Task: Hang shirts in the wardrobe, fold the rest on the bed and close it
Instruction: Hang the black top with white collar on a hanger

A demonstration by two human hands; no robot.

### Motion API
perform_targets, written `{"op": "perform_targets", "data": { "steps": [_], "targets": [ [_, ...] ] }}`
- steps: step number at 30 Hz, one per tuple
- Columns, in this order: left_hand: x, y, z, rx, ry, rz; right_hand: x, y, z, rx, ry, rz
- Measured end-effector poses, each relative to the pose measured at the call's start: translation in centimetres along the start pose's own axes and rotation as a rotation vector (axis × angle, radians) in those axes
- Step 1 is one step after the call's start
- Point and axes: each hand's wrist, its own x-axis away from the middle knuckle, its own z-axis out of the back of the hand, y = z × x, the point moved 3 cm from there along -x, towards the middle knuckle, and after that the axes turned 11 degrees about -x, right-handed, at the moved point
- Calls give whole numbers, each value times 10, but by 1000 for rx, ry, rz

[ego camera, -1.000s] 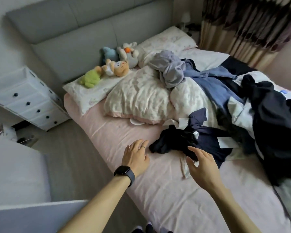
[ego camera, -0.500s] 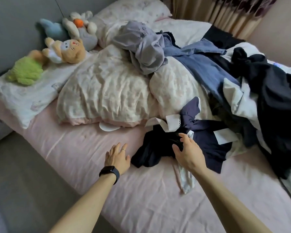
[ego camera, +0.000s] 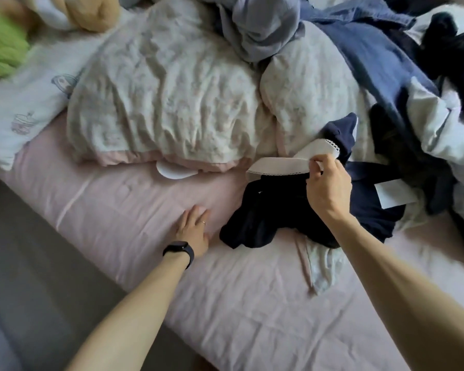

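Right hand [ego camera: 328,191] pinches navy garment [ego camera: 273,210] by its white collar [ego camera: 276,167]; left hand [ego camera: 194,231] flat on bed [ego camera: 118,199].

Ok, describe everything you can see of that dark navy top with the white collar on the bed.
The navy top is a soft, dark, crumpled heap on the pink sheet, its far edge against the cream quilt. It has a lace-edged white collar and a white patch, perhaps a cuff. The right hand pinches the collar and holds it up. The left hand rests beside it, not touching.
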Motion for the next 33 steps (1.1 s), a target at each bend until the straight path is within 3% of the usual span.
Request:
{"op": "perform_targets", "data": {
  "steps": [3, 6, 14, 17, 20, 23, 28, 33],
  "targets": [
    [22, -1, 45, 125, -55, 11, 1, -41, 33, -77, -16, 102],
    [57, 2, 108, 230, 37, 17, 3, -85, 79, -156, 13, 194],
    [221, 38, 335, 513, 550, -89, 29, -250, 230, -403, -113, 440],
    [292, 47, 404, 497, 781, -144, 60, -290, 263, -493, -226, 506],
    [361, 48, 449, 455, 940, -171, 89, -323, 286, -543, -215, 612],
    [421, 37, 467, 372, 1066, -85, 118, -354, 293, -538, -296, 696],
    [480, 25, 454, 295, 1010, -15, 177, -390, 288, -335, -610, 933],
    [525, -3, 407, 161, 750, -12, 243, -415, 282, -205, -826, 1150]
  ]
}}
